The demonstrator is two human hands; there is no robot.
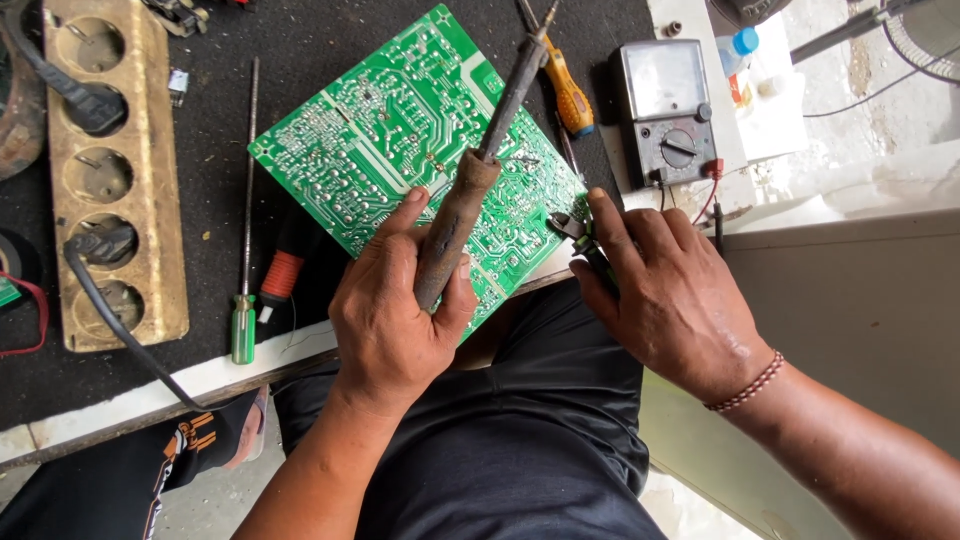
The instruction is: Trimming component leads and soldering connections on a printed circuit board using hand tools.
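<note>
Left hand is curled tight around one soldering iron, tip laid across the single green circuit board at the tabletop's front edge. Right hand is closed on small pliers touching the board's right corner. Two screwdrivers are counted.

— What do you see with a display up there?

— Beyond your right hand stands a dark analog meter, its pale rectangular dial window on top. Right of it, a small blue-capped bottle wears an orange label.
</note>
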